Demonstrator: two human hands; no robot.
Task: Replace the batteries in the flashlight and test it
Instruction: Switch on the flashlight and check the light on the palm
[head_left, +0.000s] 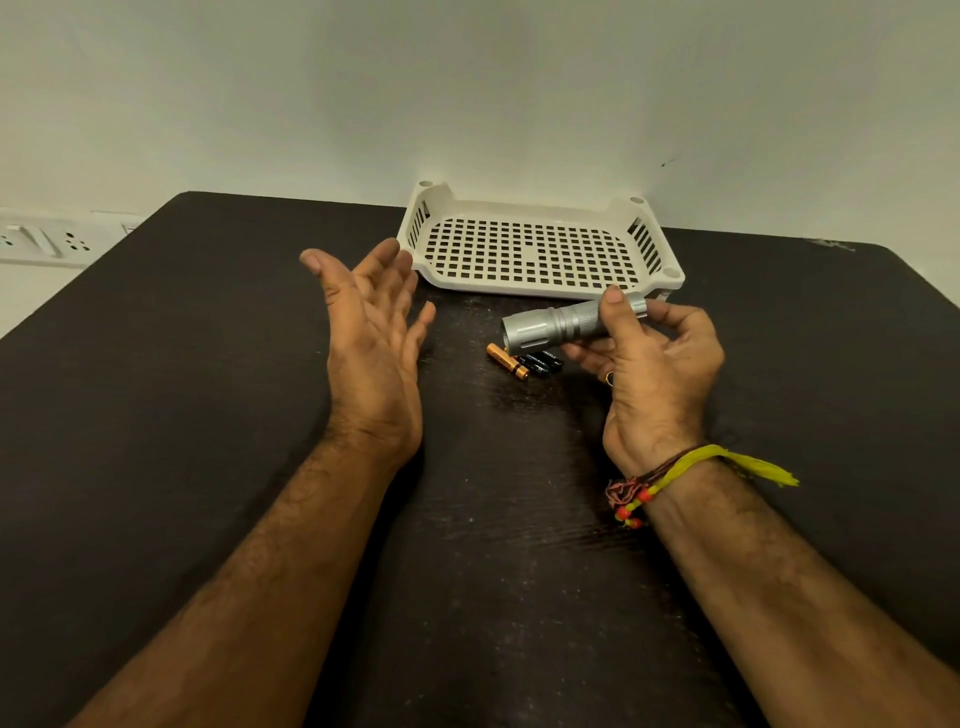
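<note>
The flashlight (558, 325) is partly hidden: the right hand (654, 374) wraps its rear half, thumb on top and fingers (587, 358) curled underneath, so the tail end only peeks out past the thumb. It is a silver metal cylinder with a knurled grip, ribbed rings and a wider scalloped head, held level just above the counter (208, 364) with the head pointing toward the left hand (371, 332). Directly below the flashlight head lie the batteries (524, 361), small and slim; one copper-and-black cell is plain to see, and about two black ones beside it sit partly under the flashlight, so their exact count is hard to tell. The left hand, to the left of the flashlight, is spread open with the palm turned toward it, gripping nothing. Just behind the flashlight sits one white plastic tray (670, 273) with a grid of square holes and slotted walls. The counter is dark, with a fine grain and pale specks. A knotted thread band (670, 475) in yellow, brown and red circles the right wrist.
</note>
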